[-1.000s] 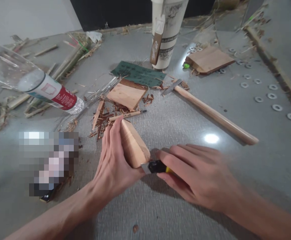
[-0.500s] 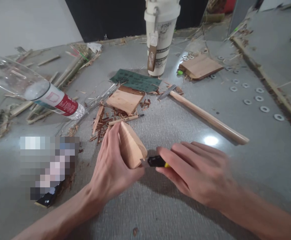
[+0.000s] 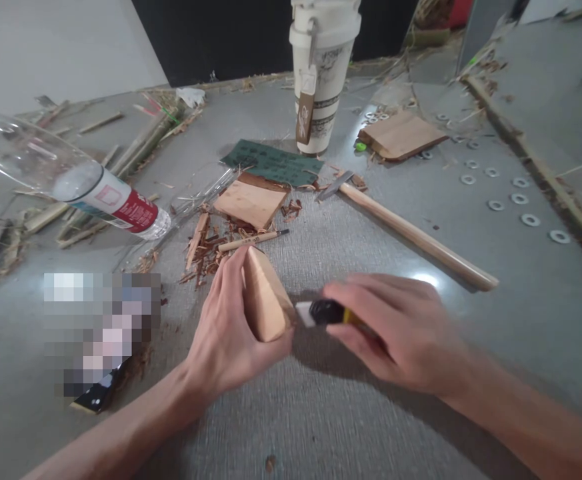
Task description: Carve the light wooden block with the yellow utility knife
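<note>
My left hand (image 3: 233,327) is wrapped round a pale wooden block (image 3: 269,297) with slanted faces, held tilted over the grey table. In my right hand (image 3: 391,327) is a utility knife (image 3: 328,311), black at the front with yellow behind. Its blade points left at the lower right edge of the block, with a small gap between them. The right hand and knife are slightly blurred, and most of the knife's handle is hidden in the fingers. Just beyond the block lies a thin wooden-handled carving tool (image 3: 253,241) among reddish-brown shavings (image 3: 201,250).
Behind are a flat wood piece (image 3: 251,200), green sandpaper (image 3: 273,164), a white cup (image 3: 321,80) and a hammer (image 3: 415,233). A plastic bottle (image 3: 115,200) lies left above a partly blurred-out phone (image 3: 98,393). Several washers (image 3: 519,199) and another wood piece (image 3: 403,135) are at right.
My right hand has drawn the knife a little to the right and up, so the blade has come away from the block's edge. My left hand and the block have hardly shifted.
</note>
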Action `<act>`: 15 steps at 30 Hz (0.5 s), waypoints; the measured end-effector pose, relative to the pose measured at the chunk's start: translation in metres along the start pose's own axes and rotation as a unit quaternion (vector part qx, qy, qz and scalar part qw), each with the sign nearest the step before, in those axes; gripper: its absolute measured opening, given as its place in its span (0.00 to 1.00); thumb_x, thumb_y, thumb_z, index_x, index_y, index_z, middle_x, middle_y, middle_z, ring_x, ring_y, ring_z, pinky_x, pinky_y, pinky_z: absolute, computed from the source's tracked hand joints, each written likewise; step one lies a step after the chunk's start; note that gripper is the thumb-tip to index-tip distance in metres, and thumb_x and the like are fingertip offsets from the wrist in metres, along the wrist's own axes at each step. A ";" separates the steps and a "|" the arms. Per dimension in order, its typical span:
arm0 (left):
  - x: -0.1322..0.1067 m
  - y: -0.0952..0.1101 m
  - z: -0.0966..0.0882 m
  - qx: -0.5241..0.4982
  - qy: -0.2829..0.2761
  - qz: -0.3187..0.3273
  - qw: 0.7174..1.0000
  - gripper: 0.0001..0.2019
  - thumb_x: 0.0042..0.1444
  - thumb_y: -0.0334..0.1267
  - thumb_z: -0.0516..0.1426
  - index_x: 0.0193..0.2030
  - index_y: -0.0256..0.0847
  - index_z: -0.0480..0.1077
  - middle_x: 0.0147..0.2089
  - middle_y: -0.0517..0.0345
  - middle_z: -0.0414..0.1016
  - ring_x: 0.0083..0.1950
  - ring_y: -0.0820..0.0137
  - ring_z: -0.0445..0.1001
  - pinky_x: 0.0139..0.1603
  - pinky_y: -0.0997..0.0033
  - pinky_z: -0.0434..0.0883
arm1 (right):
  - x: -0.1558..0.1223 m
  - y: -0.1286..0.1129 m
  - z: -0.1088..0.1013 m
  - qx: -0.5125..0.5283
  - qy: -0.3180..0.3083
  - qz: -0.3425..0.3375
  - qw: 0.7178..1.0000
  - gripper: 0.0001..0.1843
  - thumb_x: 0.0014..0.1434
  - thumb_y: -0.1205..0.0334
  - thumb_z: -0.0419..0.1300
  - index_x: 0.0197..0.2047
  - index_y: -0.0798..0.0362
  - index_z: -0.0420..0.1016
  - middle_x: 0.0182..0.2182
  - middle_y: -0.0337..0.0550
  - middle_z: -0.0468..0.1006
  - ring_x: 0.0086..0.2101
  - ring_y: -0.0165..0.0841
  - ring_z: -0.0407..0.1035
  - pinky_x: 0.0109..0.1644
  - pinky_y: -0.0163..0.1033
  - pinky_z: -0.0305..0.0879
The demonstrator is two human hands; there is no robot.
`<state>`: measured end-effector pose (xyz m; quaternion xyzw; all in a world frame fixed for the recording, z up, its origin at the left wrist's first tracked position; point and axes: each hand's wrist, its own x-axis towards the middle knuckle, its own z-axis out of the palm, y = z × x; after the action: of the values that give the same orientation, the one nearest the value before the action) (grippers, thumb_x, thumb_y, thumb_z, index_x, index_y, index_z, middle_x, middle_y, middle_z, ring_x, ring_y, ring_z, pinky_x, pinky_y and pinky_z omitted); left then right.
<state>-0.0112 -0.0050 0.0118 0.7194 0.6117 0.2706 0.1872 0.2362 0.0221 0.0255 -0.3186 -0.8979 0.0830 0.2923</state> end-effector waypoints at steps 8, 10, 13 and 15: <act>0.000 -0.004 -0.002 -0.028 -0.016 -0.015 0.999 0.53 0.44 0.50 0.69 0.74 0.43 0.50 0.69 0.37 0.69 0.66 0.42 0.73 0.64 0.34 0.73 | -0.002 -0.017 0.012 0.036 -0.020 -0.014 0.999 0.15 0.77 0.52 0.55 0.47 0.54 0.76 0.32 0.37 0.77 0.28 0.30 0.66 0.32 0.40 0.59; 0.001 -0.003 -0.002 -0.033 -0.015 -0.022 0.999 0.52 0.44 0.50 0.69 0.74 0.43 0.51 0.69 0.37 0.69 0.66 0.42 0.73 0.64 0.35 0.73 | -0.002 -0.017 0.013 0.032 -0.020 -0.009 0.999 0.14 0.77 0.53 0.56 0.47 0.54 0.76 0.33 0.37 0.78 0.28 0.30 0.66 0.32 0.40 0.58; 0.002 -0.003 -0.002 -0.039 -0.013 -0.018 0.999 0.52 0.46 0.52 0.69 0.74 0.44 0.51 0.70 0.37 0.68 0.67 0.42 0.72 0.65 0.35 0.73 | -0.001 -0.018 0.012 0.026 -0.024 -0.010 0.999 0.14 0.77 0.53 0.55 0.48 0.54 0.76 0.33 0.37 0.78 0.28 0.31 0.67 0.32 0.40 0.59; 0.002 -0.004 -0.002 -0.038 -0.011 -0.014 0.999 0.52 0.46 0.51 0.69 0.75 0.43 0.50 0.70 0.36 0.68 0.67 0.41 0.72 0.65 0.35 0.73 | -0.001 -0.018 0.012 0.024 -0.025 -0.010 0.999 0.15 0.77 0.52 0.55 0.49 0.54 0.76 0.33 0.37 0.79 0.28 0.31 0.67 0.32 0.40 0.59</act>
<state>-0.0152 -0.0028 0.0108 0.7061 0.6087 0.2831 0.2254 0.2203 0.0078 0.0207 -0.3001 -0.9058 0.1099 0.2782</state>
